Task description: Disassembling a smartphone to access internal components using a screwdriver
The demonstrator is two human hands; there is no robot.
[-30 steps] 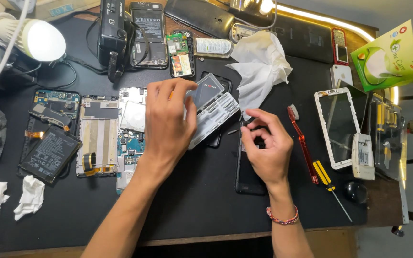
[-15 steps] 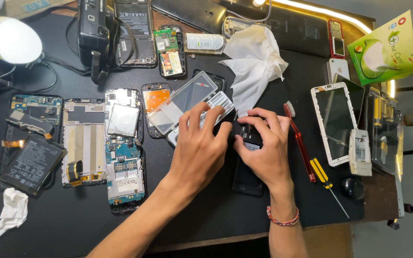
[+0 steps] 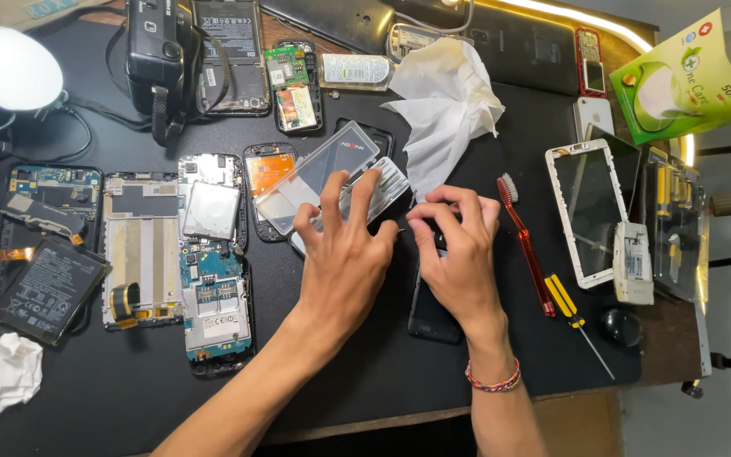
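Note:
My left hand (image 3: 344, 262) lies with fingers spread on a white ribbed phone panel (image 3: 392, 180), which sits under a clear phone cover (image 3: 315, 173). Right beside it, my right hand (image 3: 458, 254) curls its fingers over the top end of a black phone (image 3: 433, 315) that lies flat on the black mat (image 3: 365, 381). The fingertips of both hands nearly meet. Whatever is under the right fingers is hidden. A beaded bracelet circles the right wrist.
A red toothbrush (image 3: 524, 245) and a yellow-handled screwdriver (image 3: 573, 317) lie right of my right hand. A white phone frame (image 3: 590, 211) is further right, a white tissue (image 3: 446, 110) behind. Opened phones (image 3: 213, 288), a battery (image 3: 44, 288) and a lamp (image 3: 10, 68) fill the left.
My left hand slid off the middle of the panel toward the right hand. The right hand moved up over the black phone's top end. The view shifted.

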